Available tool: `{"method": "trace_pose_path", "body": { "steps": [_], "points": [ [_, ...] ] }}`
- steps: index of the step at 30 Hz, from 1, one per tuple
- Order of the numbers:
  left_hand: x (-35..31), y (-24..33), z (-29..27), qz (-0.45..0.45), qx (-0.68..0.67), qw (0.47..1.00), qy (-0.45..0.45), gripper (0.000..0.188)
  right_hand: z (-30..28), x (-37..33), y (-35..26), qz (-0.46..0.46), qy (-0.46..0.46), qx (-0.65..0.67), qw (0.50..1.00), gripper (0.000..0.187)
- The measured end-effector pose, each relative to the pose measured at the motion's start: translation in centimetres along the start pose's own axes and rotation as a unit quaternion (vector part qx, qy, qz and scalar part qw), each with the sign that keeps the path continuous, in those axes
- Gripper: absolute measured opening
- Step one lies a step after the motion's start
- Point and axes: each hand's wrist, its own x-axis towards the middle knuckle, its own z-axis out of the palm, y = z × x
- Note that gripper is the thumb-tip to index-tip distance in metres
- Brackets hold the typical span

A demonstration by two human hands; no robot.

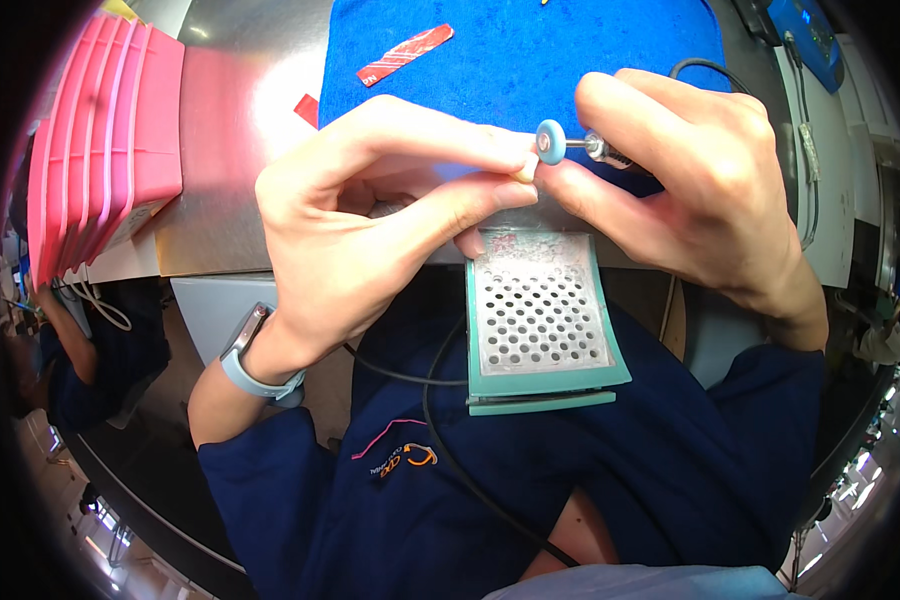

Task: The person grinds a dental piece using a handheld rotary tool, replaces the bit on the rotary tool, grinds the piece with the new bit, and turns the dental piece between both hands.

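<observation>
Between the thumb and forefinger of my left hand (pixel 370 205) is a small cream-white dental crown (pixel 525 172), mostly hidden by the fingertips. My right hand (pixel 695 170) is closed round a rotary handpiece (pixel 610 150). On the handpiece's metal shank sits a pale blue polishing wheel (pixel 551 142), close beside the crown; I cannot tell whether they touch. Below both hands is a green-framed suction grille (pixel 542 320) with round holes and white dust on its upper part.
A blue towel (pixel 530 50) covers the metal bench (pixel 240 120), with a torn red wrapper strip (pixel 407 56) on it. Pink trays (pixel 110 150) stand at the left. A blue control box (pixel 808 40) is far right. A black cable (pixel 440 400) crosses my lap. Another person's arm (pixel 68 335) shows at left.
</observation>
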Motion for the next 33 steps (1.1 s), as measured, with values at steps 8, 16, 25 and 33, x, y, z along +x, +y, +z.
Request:
{"method": "trace_pose_path", "body": {
  "steps": [8, 16, 25, 33],
  "points": [
    [-0.1, 0.3, 0.5, -0.003, -0.003, 1.0, -0.005, 0.019, -0.1, -1.5, 0.1, 0.02, 0.0, 0.006, 1.0, 0.024],
    [-0.3, 0.5, 1.3, -0.019, -0.019, 0.999, -0.024, 0.017, -0.5, -2.5, -0.3, 0.023, -0.002, 0.003, 1.0, 0.023],
    [-0.4, 0.7, 1.7, -0.023, -0.022, 0.999, -0.026, 0.015, -0.7, -3.0, -0.7, 0.018, -0.006, -0.003, 1.0, 0.023],
    [-0.5, 1.0, 1.5, -0.032, -0.027, 0.999, -0.031, 0.014, -1.0, -2.9, -0.9, 0.013, -0.006, -0.001, 1.0, 0.023]
  ]
}}
